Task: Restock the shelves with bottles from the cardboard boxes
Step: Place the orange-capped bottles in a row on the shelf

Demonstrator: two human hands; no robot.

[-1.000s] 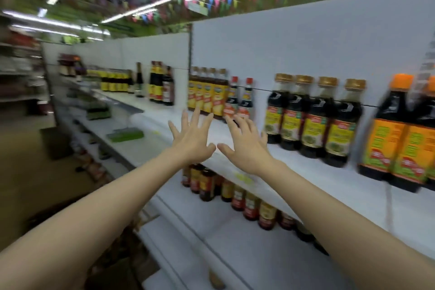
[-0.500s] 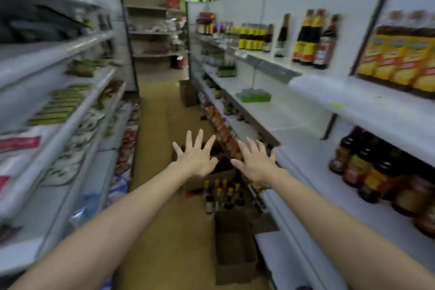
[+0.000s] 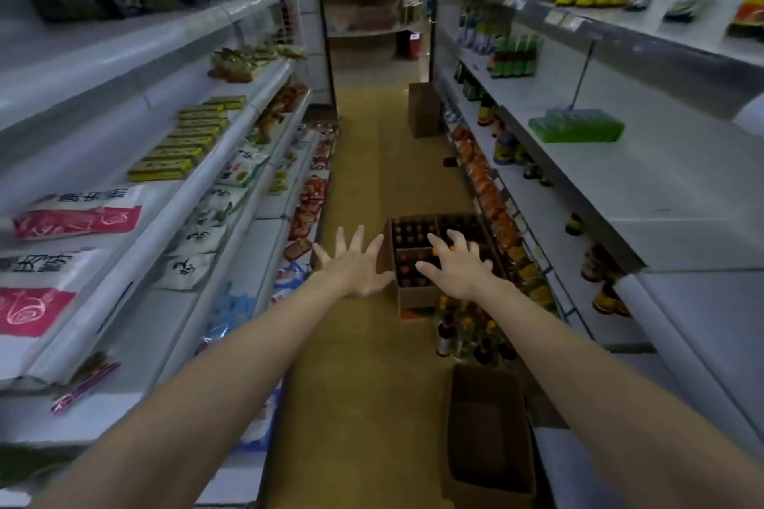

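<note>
Left hand (image 3: 356, 265) and right hand (image 3: 457, 267) both out front, fingers spread, holding nothing, probably reaching toward stock. Bottles wait in an open cardboard box (image 3: 417, 295) on the aisle floor, against the foot of the right shelving (image 3: 661, 194); exact bottle count not readable. Loose bottles (image 3: 465, 337) stand just in front of it, count unclear. One empty box (image 3: 490, 432) nearer the camera, another box (image 3: 422, 109) farther down: three boxes seen.

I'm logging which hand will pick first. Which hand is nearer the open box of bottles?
Right. The right hand overlaps the box in view; the left hand is beside its left edge.
</note>
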